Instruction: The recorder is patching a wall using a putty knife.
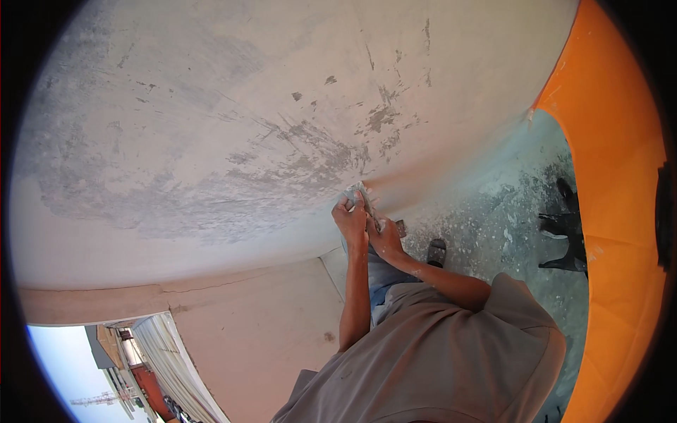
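My two hands are close together at the middle of the view, by the lower part of a pale wall (282, 84). A flat, putty-smeared scraper (369, 203) lies between them. My left hand (350, 222) is closed, thumb and fingers pinching the scraper's pale, coated end. Just to the right and slightly lower, my right hand (386, 241) has its fingers wrapped round the other end. White residue coats its fingers. Whether this is one scraper or two held together, I cannot tell. Grey scraped patches (303, 151) spread across the wall above my hands.
White spatter dots the grey-green floor (486, 233). My sandalled foot (437, 252) stands below my right forearm. A black object (563, 236) of unclear kind lies by a large orange sheet (624, 211) on the right. At lower left, a window opening (92, 366) has a pale curtain (169, 352).
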Demonstrator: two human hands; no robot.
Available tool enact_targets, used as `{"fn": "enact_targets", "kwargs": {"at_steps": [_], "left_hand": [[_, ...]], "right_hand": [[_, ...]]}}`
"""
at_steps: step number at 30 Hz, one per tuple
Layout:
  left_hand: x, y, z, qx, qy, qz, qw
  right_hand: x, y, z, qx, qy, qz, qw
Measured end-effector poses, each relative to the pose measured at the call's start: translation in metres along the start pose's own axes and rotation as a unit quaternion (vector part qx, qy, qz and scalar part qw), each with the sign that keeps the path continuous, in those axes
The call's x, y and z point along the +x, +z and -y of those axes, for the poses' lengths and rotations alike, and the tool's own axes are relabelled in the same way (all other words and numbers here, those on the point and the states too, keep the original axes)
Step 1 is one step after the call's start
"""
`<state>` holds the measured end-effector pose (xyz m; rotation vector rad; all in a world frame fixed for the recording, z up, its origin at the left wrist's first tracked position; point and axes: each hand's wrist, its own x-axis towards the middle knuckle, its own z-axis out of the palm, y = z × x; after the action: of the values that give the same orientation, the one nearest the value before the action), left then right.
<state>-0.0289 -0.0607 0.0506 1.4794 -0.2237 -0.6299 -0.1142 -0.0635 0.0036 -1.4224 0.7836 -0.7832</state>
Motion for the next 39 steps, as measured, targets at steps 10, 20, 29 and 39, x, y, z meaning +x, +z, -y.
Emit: {"fn": "enact_targets", "kwargs": {"at_steps": [10, 20, 29, 39], "left_hand": [[-0.012, 0.003, -0.033, 0.19, 0.1, -0.011, 0.977], [0.0, -0.002, -0.002, -0.028, -0.013, 0.035, 0.999], [0.004, 0.0, 0.015, -0.167, -0.05, 0.053, 0.983], [-0.009, 0.0, -0.035, 0.092, 0.075, 0.016, 0.993]], "right_hand": [[-0.012, 0.014, 0.013, 0.281, 0.215, 0.113, 0.928], [0.003, -0.012, 0.013, -0.034, 0.006, -0.009, 0.999], [0.014, -0.034, 0.015, -0.118, -0.027, 0.029, 0.992], [-0.005, 0.018, -0.007, 0.204, 0.096, 0.037, 0.974]]}}
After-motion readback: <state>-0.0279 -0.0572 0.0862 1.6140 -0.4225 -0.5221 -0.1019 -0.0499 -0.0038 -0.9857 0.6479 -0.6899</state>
